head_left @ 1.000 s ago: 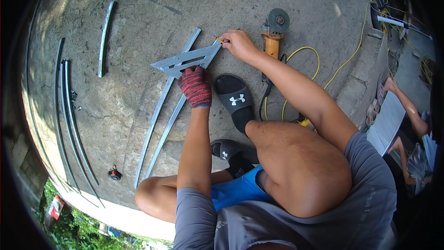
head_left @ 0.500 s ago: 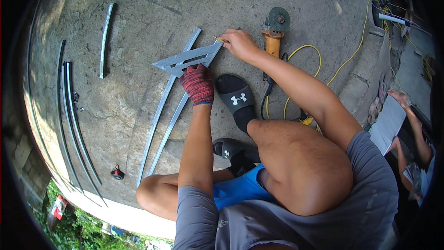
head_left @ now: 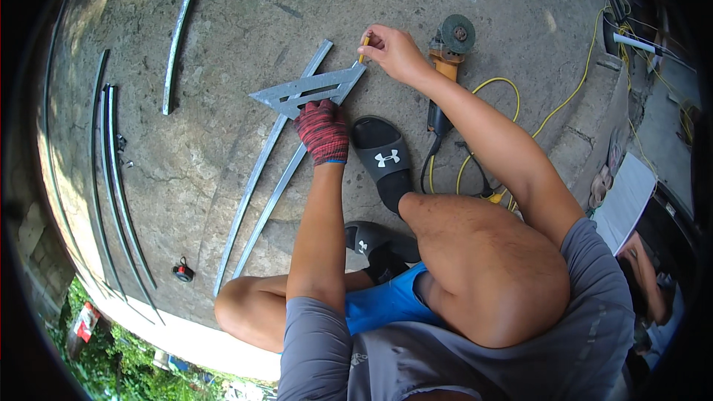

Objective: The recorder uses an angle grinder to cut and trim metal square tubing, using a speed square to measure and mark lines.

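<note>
- While our bare right hand has the pencil, where's the triangular square?
- Upper middle of the frame, a bit left. Lying across two metal rails, right corner by the pencil's lower end. Can't tell if the tip touches.
- How do we expect it to handle?
- Looks like metal plate: stiff, probably light, hard to break. Smooth on smooth, so it could skid or pivot if we push at a corner. Best hold for us: press down mid-length on the lower edge.
- Left grip?
- Our gloved left hand is closed over that lower edge, fingers bent onto the plate. Thumb's hidden, so we can't say how it braces. Knit glove should give us traction.
- Right grip?
- Fingers pinched on the pencil, no gap we can see. Thin, light, needs little force.
- Nearby?
- Angle grinder upper right of centre, tape measure lower left. We're touching neither with our hands.
</note>
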`<state>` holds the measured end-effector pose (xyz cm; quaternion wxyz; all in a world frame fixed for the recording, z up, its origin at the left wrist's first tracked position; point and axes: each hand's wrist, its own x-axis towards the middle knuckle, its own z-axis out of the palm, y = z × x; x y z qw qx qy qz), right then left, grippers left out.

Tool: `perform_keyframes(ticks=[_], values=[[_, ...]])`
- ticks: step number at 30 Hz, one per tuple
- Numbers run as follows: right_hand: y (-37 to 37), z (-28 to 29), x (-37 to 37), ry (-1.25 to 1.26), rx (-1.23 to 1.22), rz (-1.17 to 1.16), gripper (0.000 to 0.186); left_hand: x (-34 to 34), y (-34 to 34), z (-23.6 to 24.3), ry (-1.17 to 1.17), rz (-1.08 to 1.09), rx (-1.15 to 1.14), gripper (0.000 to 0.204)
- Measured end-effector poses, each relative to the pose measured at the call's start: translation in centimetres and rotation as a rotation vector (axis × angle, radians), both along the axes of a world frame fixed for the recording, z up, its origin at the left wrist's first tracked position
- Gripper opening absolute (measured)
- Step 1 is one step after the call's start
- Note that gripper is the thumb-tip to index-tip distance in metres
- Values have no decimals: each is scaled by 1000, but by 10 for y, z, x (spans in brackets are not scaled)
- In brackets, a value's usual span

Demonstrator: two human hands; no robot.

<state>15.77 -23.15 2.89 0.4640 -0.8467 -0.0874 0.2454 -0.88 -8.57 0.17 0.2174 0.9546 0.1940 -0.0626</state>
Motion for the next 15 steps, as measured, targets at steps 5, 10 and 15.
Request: perform_keyframes(ticks=[5,10,15], values=[[7,-3,-3,-24,-33,36,19,0,1,2,-23,4,-22,16],[1,-5,-4,0,-5,91,17,5,-1,8,108,3,-51,18],[-11,3,0,-13,-45,104,16,2,-1,2,98,8,-38,17]])
